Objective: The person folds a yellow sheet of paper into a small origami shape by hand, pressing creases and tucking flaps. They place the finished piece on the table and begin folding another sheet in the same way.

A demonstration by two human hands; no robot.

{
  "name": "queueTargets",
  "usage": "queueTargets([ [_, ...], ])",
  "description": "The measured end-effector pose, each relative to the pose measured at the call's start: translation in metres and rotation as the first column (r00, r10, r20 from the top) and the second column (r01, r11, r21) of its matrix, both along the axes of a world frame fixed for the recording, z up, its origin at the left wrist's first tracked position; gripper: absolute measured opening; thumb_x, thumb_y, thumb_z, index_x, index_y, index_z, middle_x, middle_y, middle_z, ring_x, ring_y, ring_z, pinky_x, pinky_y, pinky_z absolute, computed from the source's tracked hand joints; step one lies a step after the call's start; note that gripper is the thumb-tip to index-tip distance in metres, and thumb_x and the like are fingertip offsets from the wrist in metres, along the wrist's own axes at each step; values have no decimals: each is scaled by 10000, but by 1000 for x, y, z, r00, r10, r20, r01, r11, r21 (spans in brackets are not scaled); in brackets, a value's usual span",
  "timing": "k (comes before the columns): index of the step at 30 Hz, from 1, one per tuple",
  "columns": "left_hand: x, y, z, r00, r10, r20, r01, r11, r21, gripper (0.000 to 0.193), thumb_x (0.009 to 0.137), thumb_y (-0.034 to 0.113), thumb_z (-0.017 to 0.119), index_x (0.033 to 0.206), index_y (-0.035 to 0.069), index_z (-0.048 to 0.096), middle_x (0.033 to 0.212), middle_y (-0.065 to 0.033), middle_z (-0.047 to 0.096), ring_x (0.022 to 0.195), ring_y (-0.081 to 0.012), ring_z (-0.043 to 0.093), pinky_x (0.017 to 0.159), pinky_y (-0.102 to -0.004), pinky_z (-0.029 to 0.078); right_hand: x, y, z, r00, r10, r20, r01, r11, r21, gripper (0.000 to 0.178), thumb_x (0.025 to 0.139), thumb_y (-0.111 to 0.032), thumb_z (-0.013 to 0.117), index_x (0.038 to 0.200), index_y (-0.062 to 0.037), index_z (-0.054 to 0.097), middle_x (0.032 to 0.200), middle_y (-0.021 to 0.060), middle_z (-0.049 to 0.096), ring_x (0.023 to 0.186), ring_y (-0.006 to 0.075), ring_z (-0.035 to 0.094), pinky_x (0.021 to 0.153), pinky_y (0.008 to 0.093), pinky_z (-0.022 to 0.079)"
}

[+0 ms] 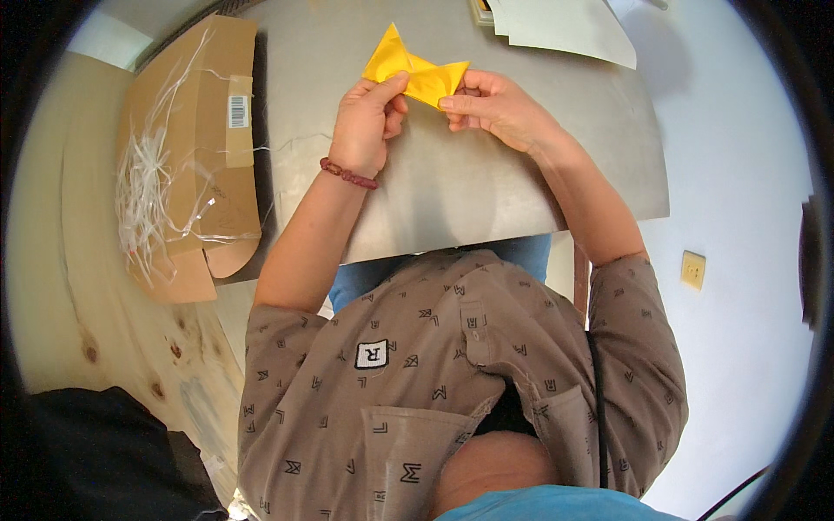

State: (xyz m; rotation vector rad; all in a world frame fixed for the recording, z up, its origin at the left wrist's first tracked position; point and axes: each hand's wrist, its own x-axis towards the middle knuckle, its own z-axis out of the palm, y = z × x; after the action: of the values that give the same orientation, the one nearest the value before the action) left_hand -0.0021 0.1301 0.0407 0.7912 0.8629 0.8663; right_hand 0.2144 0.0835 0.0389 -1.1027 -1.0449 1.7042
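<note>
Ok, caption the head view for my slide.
Left hand and right hand hold folded yellow paper over a grey table, cardboard at left.

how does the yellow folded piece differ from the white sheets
The yellow folded piece is creased into two pointed ends; the white sheets look mostly flat. The yellow folded piece is held by the left hand and right hand; the white sheets are in neither hand. The yellow folded piece looks smaller than the white sheets. Both look like paper.

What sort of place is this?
Likely a home room or small craft workspace; can't tell which. Clues: a grey table with folded yellow paper held over it, a cardboard box draped with pale strands, and a wall outlet.
</note>
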Motion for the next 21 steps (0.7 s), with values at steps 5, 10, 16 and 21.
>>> queueTargets([
  [5, 1, -1, 0, 1000, 18, 8, -18, 1000, -9, 196, 1028, 195, 697, 877, 91, 628, 702, 13, 588, 498, -56, 407, 443, -224, 272, -3, 0, 2, 998, -18, 57, 18, 1000, -7, 225, 981, -166, 746, 1151, -32, 684, 967, 26, 685, 844, 126, 662, 800, 294, 567],
  [10, 3, -5, 0, 1000, 20, 19, -20, 999, 26, 199, 1044, 203, 682, 894, 97, 605, 712, 5, 594, 512, -60, 415, 460, -225, 298, -3, -3, 4, 994, 21, 108, -30, 996, 84, 208, 972, -169, 760, 1114, -37, 686, 929, 12, 683, 782, 112, 651, 749, 270, 550],
  [16, -1, -7, -3, 995, 4, 95, -7, 1000, 24, 167, 1056, 201, 670, 931, 102, 621, 749, 1, 623, 532, -58, 426, 476, -220, 316, -4, 3, -4, 973, -12, 230, -26, 987, 160, 209, 973, -182, 762, 1104, -38, 684, 916, 13, 679, 783, 98, 638, 695, 260, 533],
  [21, -1, -8, -6, 995, -78, 65, 72, 993, 96, 103, 1056, 194, 672, 1002, 106, 663, 764, 16, 632, 554, -43, 443, 480, -213, 320, -6, -3, -8, 988, -148, 36, 139, 975, 173, 186, 997, -231, 737, 1055, -62, 686, 906, -4, 681, 761, 84, 625, 690, 246, 522],
])
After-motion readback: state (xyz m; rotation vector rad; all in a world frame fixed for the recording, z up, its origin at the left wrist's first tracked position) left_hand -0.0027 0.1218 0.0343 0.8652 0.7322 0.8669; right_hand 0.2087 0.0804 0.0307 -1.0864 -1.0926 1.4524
